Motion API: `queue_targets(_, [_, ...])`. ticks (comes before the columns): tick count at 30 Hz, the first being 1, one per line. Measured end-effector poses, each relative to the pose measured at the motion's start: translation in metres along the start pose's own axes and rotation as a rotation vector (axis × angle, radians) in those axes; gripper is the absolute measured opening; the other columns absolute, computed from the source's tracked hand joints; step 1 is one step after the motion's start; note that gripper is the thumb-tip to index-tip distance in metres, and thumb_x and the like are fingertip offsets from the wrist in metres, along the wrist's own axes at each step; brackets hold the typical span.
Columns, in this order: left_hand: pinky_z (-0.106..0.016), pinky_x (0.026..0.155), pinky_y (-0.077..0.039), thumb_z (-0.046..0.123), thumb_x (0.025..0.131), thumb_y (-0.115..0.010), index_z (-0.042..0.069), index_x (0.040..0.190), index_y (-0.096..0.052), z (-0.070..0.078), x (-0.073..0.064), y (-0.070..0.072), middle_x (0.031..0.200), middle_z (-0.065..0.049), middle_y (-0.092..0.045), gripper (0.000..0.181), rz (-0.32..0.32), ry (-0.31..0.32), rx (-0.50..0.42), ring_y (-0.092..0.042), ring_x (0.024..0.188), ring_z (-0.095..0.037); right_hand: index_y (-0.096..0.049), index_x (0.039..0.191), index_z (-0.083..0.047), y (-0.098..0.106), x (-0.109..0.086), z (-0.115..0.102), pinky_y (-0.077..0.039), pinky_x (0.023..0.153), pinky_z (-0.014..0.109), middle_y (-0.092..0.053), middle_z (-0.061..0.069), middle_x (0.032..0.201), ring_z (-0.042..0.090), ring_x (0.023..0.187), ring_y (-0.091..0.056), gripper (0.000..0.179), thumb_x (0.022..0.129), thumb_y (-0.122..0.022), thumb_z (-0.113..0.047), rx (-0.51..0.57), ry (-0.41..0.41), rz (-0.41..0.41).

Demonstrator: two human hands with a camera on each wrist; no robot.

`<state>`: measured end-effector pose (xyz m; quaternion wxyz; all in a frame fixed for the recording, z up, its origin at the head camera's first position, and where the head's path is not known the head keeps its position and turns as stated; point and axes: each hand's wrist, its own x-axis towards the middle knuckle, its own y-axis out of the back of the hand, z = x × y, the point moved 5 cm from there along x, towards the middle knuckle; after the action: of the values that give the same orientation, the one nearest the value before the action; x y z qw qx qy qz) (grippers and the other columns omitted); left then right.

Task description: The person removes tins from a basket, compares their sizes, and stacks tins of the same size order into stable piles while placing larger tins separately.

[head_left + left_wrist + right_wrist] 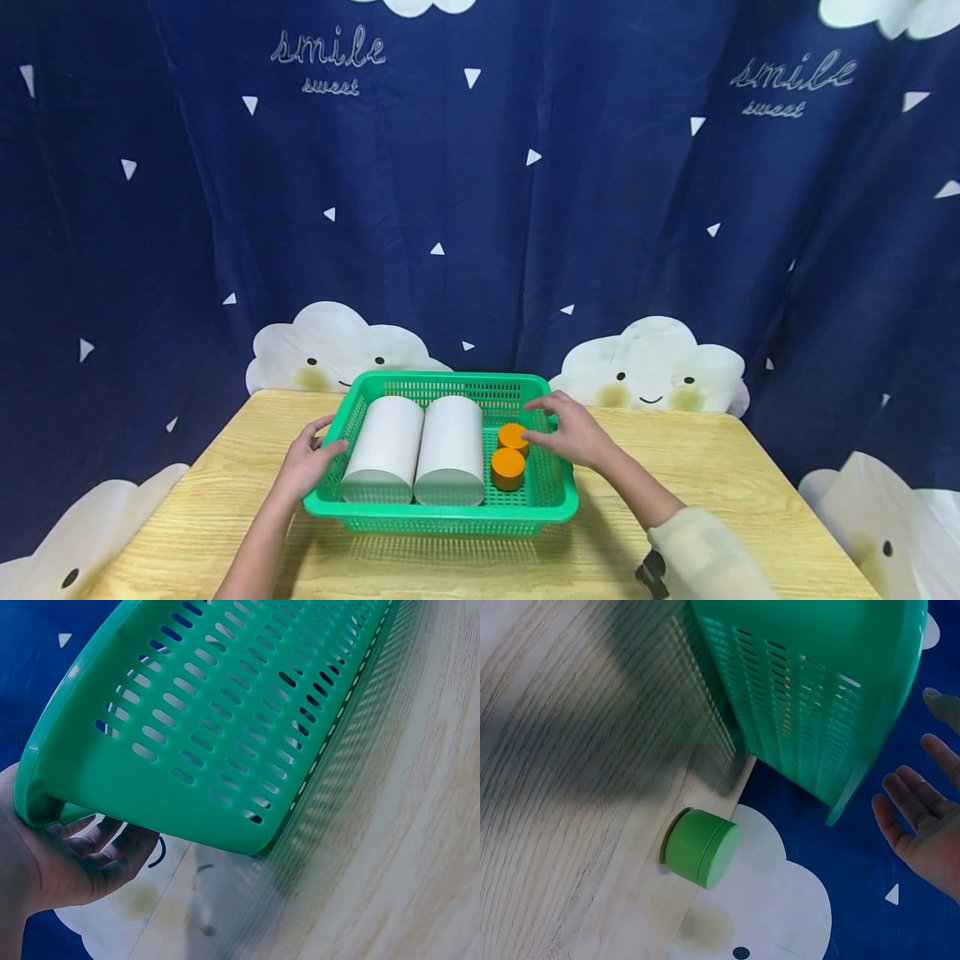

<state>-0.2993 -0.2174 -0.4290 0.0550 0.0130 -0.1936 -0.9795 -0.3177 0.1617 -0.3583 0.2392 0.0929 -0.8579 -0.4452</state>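
A green plastic basket (442, 510) with slotted walls sits on the wooden table. Inside it, two large white cylinders (386, 442) lie side by side at the left and middle. Two short round orange containers (508, 468) are to their right, one behind the other. My left hand (303, 467) grips the basket's left rim, thumb on top; in the left wrist view its fingers (120, 851) curl beneath the rim. My right hand (570, 429) hovers over the basket's right side, fingers spread, the thumb close to the rear orange container. Nothing is in its grasp.
A small round green container (701, 847) stands on the table (570, 825) beside the basket's right end, near the far edge. Behind the table hangs a dark blue curtain (420, 183) with white clouds and triangles.
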Motion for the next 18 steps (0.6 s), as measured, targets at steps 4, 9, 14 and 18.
queue_targets(4, [-0.039,0.072,-0.054,0.019,0.093,-0.053,-0.001,0.143,-0.026,0.001,0.0,0.0,0.124,-0.033,-0.05,0.06,0.003,-0.01,-0.001,-0.062,0.097,-0.031,-0.066,0.109,-0.013,-0.006,0.0,-0.002,-0.049,0.077,0.036,-0.06,0.003,0.108,0.022,0.094,-0.056,0.035,0.078,-0.075,-0.025,0.01,0.008,-0.009])
queue_targets(9, [-0.039,0.072,-0.054,0.02,0.094,-0.053,-0.001,0.143,-0.026,0.0,0.0,0.0,0.125,-0.033,-0.049,0.06,0.003,-0.003,-0.003,-0.062,0.097,-0.031,-0.065,0.112,-0.014,-0.014,0.0,-0.006,-0.048,0.076,0.034,-0.059,0.003,0.112,0.021,0.096,-0.055,0.037,0.078,-0.075,-0.026,0.024,-0.006,-0.044])
queue_targets(14, [-0.039,0.072,-0.054,0.022,0.094,-0.054,-0.001,0.143,-0.026,0.0,0.0,0.0,0.125,-0.032,-0.049,0.061,0.001,0.004,-0.004,-0.062,0.096,-0.03,-0.065,0.111,-0.015,-0.02,-0.001,-0.011,-0.047,0.073,0.031,-0.057,0.005,0.113,0.022,0.097,-0.053,0.036,0.078,-0.075,-0.025,0.037,-0.006,-0.082])
queue_targets(18, [-0.039,0.072,-0.054,0.022,0.094,-0.054,0.0,0.144,-0.026,0.001,-0.001,0.0,0.125,-0.033,-0.049,0.061,0.001,0.007,0.001,-0.062,0.096,-0.03,-0.065,0.109,-0.014,-0.025,0.0,-0.014,-0.046,0.073,0.031,-0.058,0.006,0.112,0.022,0.094,-0.052,0.035,0.077,-0.076,-0.025,0.032,0.015,-0.095])
